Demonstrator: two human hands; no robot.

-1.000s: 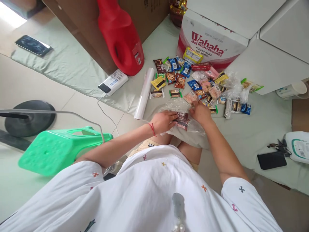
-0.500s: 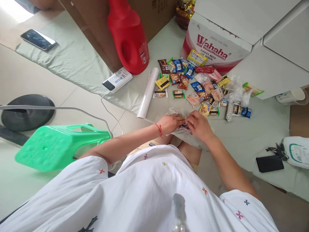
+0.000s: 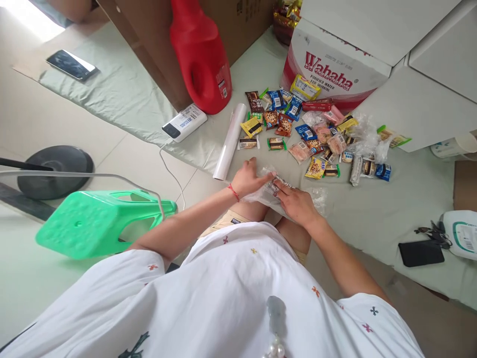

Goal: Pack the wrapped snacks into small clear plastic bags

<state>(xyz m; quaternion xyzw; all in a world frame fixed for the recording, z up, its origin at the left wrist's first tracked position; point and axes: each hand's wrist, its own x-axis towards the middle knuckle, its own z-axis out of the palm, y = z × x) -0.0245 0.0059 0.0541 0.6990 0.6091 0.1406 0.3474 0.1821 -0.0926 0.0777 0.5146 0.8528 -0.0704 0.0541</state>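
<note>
My left hand is open, its fingers apart and its thumb side reaching onto a sheet of clear plastic film above my lap. My right hand is closed over a small dark wrapped snack packet on the film. Its fingertips press on the packet and partly hide it. Loose film sticks out to the right of my right hand. Beyond the hands lie several wrapped snacks, among them a yellow cookie packet. A roll of clear film lies beyond my left hand.
A red jug and a Wahaha carton stand at the back. To the left are a power bank with a cable, a phone and a green stool. A black pouch with keys lies right.
My left hand has moved left, and its fingers have spread. My right hand has turned from a pinch to lying over the packet. More loose film shows on the right.
</note>
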